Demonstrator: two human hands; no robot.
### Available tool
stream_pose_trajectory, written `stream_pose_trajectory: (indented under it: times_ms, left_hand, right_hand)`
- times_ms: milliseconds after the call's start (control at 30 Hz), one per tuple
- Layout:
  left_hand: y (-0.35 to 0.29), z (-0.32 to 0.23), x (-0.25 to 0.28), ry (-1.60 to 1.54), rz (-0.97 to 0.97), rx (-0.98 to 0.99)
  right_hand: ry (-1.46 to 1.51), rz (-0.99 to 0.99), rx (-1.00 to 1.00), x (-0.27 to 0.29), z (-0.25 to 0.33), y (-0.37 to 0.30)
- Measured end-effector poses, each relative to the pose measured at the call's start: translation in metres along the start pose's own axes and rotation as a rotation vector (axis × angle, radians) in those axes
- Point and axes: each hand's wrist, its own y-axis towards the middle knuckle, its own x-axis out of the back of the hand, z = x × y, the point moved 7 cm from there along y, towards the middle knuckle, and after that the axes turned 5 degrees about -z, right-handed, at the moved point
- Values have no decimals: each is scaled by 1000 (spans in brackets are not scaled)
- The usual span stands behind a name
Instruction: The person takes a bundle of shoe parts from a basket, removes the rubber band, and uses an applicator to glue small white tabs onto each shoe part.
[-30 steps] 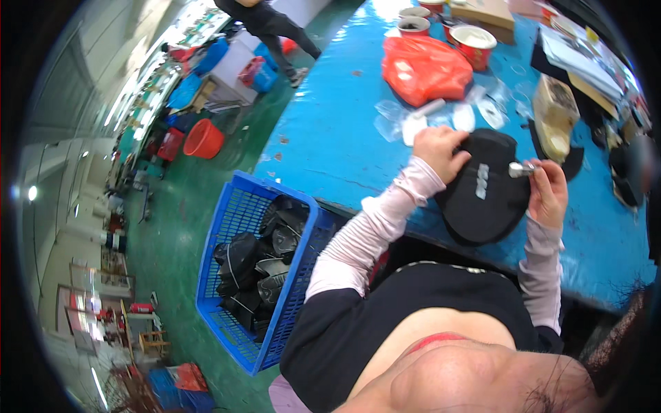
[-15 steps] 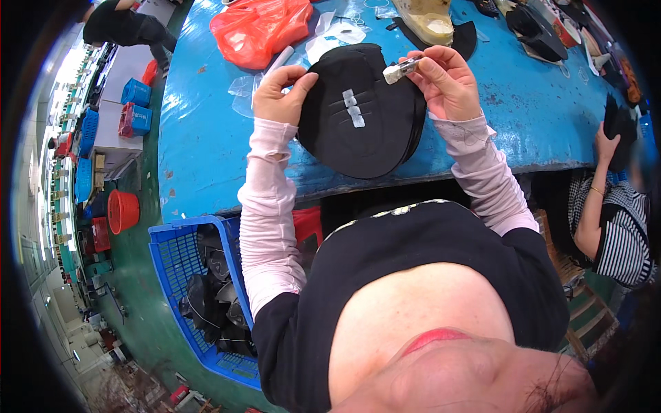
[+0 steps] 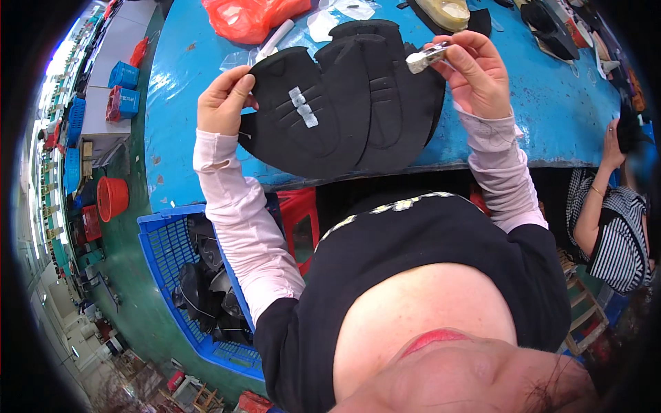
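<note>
My left hand [image 3: 226, 103] pinches the left edge of a flat black shoe piece [image 3: 330, 141], held out to the left. A row of white rectangular patches [image 3: 303, 107] runs down its middle, beside stitched-looking lines. Under its right side lie more black shoe pieces [image 3: 389, 103], stacked at the table's near edge; the top one shows similar lines and bears no white patches. My right hand [image 3: 480, 76] is closed, thumb and fingers on a small silvery tool [image 3: 427, 56] with a whitish, blocky end. That end points left, above the right side of the stack.
Further back on the blue table [image 3: 186, 89] lie a red plastic bag [image 3: 255, 19] and a yellowish shoe form [image 3: 447, 14]. A blue crate [image 3: 162, 258] with dark pieces stands on the floor at my left. A co-worker in stripes [image 3: 616, 241] sits at the right.
My left hand has moved left, drawing the patched black piece off the stack and uncovering the one beneath. My right hand has shifted slightly right and up with the tool.
</note>
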Motion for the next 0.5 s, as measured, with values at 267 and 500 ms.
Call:
stream_pose_trajectory:
  times_ms: [267, 500]
  left_hand:
    - [10, 84, 77, 478, -5, 329]
    - [-25, 25, 42, 1354, -492, -237]
  right_hand:
    - [-100, 158, -67, -23, 5, -12]
    - [-300, 95, -50, -20, -7, -13]
